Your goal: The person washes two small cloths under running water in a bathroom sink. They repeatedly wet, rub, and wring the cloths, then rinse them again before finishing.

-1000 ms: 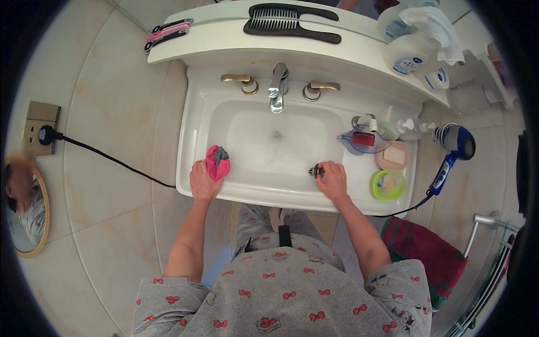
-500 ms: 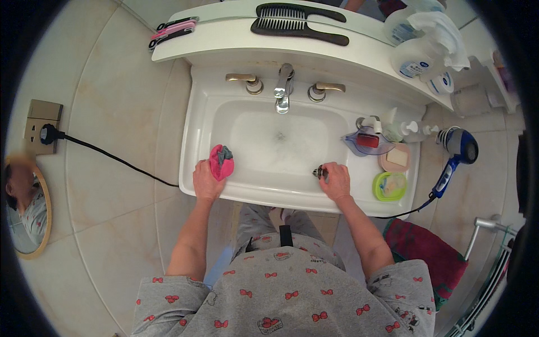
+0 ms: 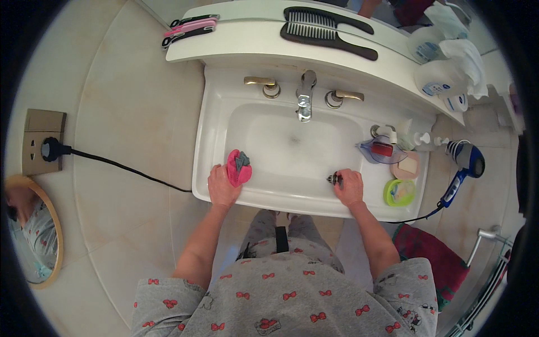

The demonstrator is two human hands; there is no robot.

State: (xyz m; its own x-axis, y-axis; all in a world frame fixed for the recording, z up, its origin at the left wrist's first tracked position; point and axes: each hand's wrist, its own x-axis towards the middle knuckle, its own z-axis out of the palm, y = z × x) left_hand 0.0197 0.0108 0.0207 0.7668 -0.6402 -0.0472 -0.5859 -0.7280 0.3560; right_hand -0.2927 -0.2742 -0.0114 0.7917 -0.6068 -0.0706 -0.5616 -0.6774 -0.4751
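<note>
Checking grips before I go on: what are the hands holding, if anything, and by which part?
The left hand holds a pink and grey cloth by its left side; the right hand holds a small dark metallic object by its right end.

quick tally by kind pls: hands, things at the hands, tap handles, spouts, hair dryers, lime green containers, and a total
hands: 2 (left hand, right hand)
things at the hands: 2 (pink-and-grey cloth item, small dark item)
tap handles: 2 (left handle, right handle)
spout: 1
hair dryer: 1
lime green container: 1
total: 9
</note>
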